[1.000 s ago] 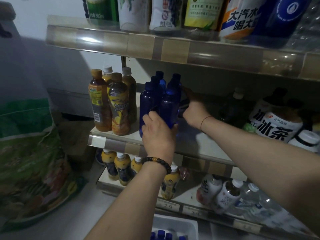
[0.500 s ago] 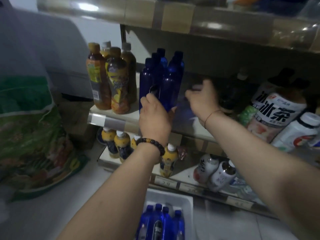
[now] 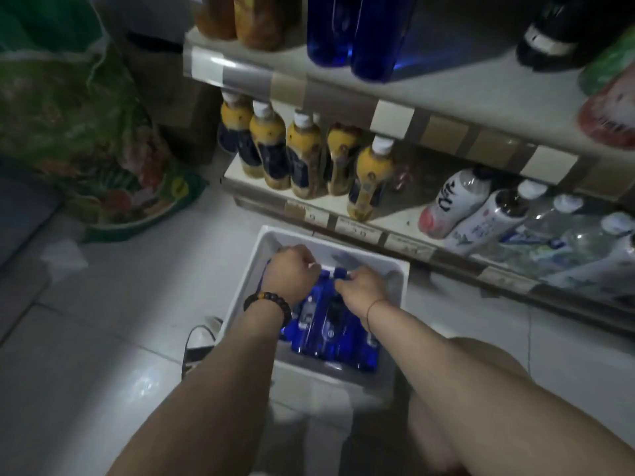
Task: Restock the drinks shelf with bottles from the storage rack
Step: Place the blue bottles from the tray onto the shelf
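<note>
Down on the tiled floor [image 3: 103, 338], just in front of the bottom shelf [image 3: 398, 214]: white foam box [image 3: 256, 259], packed with upright blue bottles [image 3: 326, 331]. Both hands inside it, close together over the bottle tops. Left hand [image 3: 292, 274], beaded bracelet [image 3: 266, 302] at the wrist, curled into a fist above the caps; cannot tell whether clamped on a bottle or on nothing. Right hand [image 3: 360, 288] pinching one blue cap [image 3: 342, 272] between thumb and fingertips. Higher up, on the drinks shelf [image 3: 464, 77], shelved blue bottles [image 3: 360, 32] standing just beside orange drinks [image 3: 254, 22]. Along the bottom shelf, yellow bottles [image 3: 304, 156] upright, white bottles [image 3: 453, 201] leaning to the right. Green printed sack [image 3: 68, 115] at far left.
</note>
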The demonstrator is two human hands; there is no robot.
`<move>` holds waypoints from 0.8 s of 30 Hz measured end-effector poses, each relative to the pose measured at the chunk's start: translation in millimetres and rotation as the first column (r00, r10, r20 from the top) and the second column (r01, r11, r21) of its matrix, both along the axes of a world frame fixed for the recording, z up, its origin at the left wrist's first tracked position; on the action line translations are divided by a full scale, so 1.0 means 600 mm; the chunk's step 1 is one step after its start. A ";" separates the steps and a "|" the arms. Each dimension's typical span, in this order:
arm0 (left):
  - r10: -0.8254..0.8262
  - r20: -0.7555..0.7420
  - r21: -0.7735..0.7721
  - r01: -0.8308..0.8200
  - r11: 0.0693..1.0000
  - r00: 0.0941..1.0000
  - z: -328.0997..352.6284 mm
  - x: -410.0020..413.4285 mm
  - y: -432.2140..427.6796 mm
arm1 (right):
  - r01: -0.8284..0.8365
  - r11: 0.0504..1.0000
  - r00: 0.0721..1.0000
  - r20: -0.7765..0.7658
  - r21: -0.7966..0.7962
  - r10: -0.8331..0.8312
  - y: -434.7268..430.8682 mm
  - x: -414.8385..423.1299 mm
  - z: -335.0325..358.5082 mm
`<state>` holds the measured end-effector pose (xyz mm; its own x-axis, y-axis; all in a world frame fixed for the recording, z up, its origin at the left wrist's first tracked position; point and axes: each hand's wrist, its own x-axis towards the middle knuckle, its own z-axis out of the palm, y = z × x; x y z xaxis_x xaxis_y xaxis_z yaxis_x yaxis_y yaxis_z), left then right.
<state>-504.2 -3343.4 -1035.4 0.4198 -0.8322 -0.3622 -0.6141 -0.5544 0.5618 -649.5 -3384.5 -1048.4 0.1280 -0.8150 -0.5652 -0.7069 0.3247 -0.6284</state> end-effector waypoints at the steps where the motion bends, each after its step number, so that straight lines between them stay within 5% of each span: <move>1: 0.010 0.034 0.067 -0.012 0.998 0.999 -0.024 -0.003 0.015 | 0.003 0.996 0.999 -0.038 0.091 0.001 0.013 -0.004 -0.017; 5: 0.045 0.148 0.322 -0.091 0.942 0.988 -0.095 0.002 0.069 | -0.036 0.964 0.990 -0.120 0.262 0.070 0.033 -0.016 -0.063; 14: -0.081 0.233 0.478 -0.042 0.877 0.969 -0.157 0.040 0.054 | 0.040 0.960 0.993 -0.114 0.276 -0.009 0.030 0.000 -0.100; 24: 0.316 0.017 0.486 -0.284 0.826 0.948 -0.188 0.054 0.054 | 0.179 0.857 0.961 0.101 0.483 -0.257 0.027 -0.020 -0.106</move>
<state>-471.9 -3310.9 -1148.0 0.5844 -0.3860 -0.7137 -0.3464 -0.9141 0.2108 -661.3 -3368.3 -1112.0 0.0968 -0.4794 -0.8723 -0.4886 0.7406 -0.4613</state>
